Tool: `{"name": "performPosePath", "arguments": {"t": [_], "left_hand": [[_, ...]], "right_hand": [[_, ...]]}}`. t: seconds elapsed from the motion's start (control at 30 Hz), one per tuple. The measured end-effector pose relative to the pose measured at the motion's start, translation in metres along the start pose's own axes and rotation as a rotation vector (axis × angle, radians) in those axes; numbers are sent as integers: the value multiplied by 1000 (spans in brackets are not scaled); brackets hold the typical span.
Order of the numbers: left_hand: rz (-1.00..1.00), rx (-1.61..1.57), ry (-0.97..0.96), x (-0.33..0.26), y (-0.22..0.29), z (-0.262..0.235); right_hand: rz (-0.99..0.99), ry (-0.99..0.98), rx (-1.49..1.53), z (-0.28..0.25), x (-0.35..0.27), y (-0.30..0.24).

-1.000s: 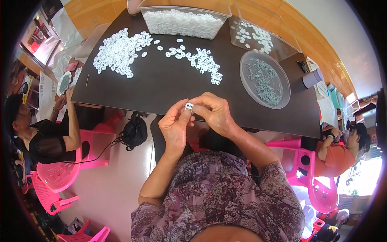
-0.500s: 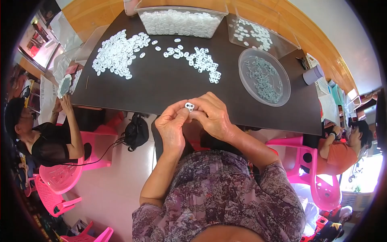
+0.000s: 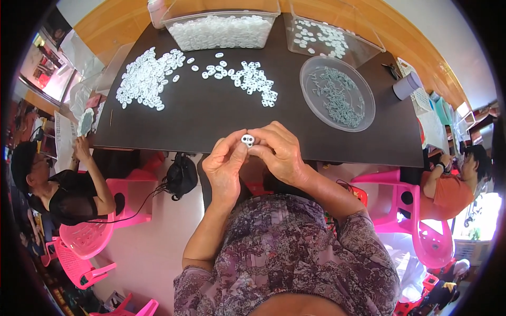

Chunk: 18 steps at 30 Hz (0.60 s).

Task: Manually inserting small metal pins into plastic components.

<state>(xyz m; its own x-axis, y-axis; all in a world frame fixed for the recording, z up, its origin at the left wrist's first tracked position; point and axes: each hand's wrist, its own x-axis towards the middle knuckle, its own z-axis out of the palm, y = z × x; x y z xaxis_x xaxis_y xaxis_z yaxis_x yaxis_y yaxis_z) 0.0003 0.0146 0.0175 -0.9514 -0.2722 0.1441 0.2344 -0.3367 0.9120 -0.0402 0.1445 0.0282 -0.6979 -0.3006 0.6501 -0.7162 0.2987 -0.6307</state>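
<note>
Pinching a small white two-holed piece (image 3: 247, 139) between them, the left hand (image 3: 225, 167) and right hand (image 3: 279, 152) grip it at the dark table's (image 3: 211, 121) near edge.

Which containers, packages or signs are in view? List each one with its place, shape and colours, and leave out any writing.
Clear rectangular tub: far table edge, centre, heaped with small white parts.
Second clear tub: far edge, to the right, few white parts inside.
Round clear dish: right of the dark table, holding thin grey pieces.
Grey cylindrical cup: table's right end.
No signs or screens can be made out.
</note>
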Motion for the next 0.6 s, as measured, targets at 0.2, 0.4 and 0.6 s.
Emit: {"name": "performPosePath", "arguments": {"t": [0.2, 0.4, 0.6], "left_hand": [[110, 100, -82, -3, 1, 8], [175, 119, -118, -4, -3, 12], [179, 123, -70, -8, -7, 16]], "right_hand": [[-65, 31, -7, -8, -2, 2], [-47, 44, 10, -13, -4, -1], [-130, 91, -40, -13, -3, -4]]}}
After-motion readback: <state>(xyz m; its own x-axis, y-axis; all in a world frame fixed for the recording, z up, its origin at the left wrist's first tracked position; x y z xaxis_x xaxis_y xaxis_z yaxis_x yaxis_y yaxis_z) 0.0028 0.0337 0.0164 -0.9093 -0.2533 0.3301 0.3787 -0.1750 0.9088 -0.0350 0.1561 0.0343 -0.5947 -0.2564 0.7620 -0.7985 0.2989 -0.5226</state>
